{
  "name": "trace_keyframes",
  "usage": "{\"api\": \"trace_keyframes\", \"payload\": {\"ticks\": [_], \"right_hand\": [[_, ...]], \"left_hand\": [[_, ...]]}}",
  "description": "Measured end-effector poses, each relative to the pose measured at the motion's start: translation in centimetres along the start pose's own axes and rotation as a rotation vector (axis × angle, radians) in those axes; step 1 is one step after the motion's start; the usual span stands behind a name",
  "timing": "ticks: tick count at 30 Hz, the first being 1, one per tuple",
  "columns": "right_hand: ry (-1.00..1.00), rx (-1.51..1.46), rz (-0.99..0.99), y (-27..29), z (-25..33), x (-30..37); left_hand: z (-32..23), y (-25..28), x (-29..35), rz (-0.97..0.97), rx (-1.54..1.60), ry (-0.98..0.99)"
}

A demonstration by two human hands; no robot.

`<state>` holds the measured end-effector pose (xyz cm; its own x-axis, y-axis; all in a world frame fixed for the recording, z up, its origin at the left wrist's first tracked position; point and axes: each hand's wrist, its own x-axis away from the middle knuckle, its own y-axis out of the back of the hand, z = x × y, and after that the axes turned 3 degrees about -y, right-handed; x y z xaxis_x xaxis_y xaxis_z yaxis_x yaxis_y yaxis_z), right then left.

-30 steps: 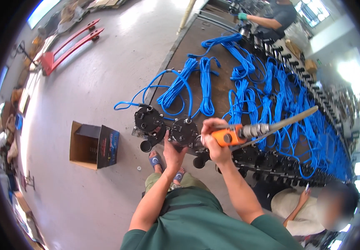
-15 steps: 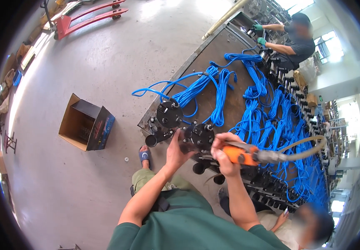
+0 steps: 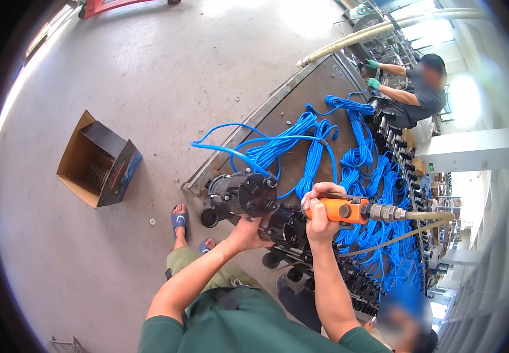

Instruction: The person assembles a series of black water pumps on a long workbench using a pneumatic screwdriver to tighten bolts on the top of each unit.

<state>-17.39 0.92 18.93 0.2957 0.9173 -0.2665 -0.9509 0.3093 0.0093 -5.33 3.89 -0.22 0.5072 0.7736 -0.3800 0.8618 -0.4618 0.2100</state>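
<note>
My right hand [image 3: 321, 216] is closed around an orange air-powered hand tool [image 3: 348, 210], just right of a black cylindrical housing [image 3: 284, 228]. Its working tip is hidden by my fingers and the housing. A metal coupling joins the tool to a beige air hose [image 3: 443, 219]. My left hand [image 3: 245, 236] grips the side of that housing, fingers partly hidden. Beside it, at the bench corner, stands a second black cylindrical housing [image 3: 244, 195] with bolts on its lid and a thick blue cable [image 3: 231, 152] leading from it.
Bundled blue cables [image 3: 310, 159] cover much of the bench [image 3: 287, 103]. Rows of black housings line its edges. An opened cardboard box [image 3: 104, 159] stands on the floor at left. One gloved co-worker [image 3: 416, 88] works at the far right; another person [image 3: 404, 320] sits near my right arm.
The view has shifted, and both housings now show more of their sides. The orange tool has come to rest nearly level above the right side of the housing. Both hands keep their grips.
</note>
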Motion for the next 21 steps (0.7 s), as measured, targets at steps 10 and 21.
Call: {"api": "trace_keyframes", "payload": {"ticks": [10,21], "right_hand": [[0.045,0.059,0.022,-1.0,2.3,-0.1],[-0.001,0.073,-0.031,-0.2,-0.5,0.1]], "left_hand": [[0.2,0.0,-0.1,-0.009,0.005,0.026],[0.6,-0.5,0.7,0.036,0.067,0.108]]}}
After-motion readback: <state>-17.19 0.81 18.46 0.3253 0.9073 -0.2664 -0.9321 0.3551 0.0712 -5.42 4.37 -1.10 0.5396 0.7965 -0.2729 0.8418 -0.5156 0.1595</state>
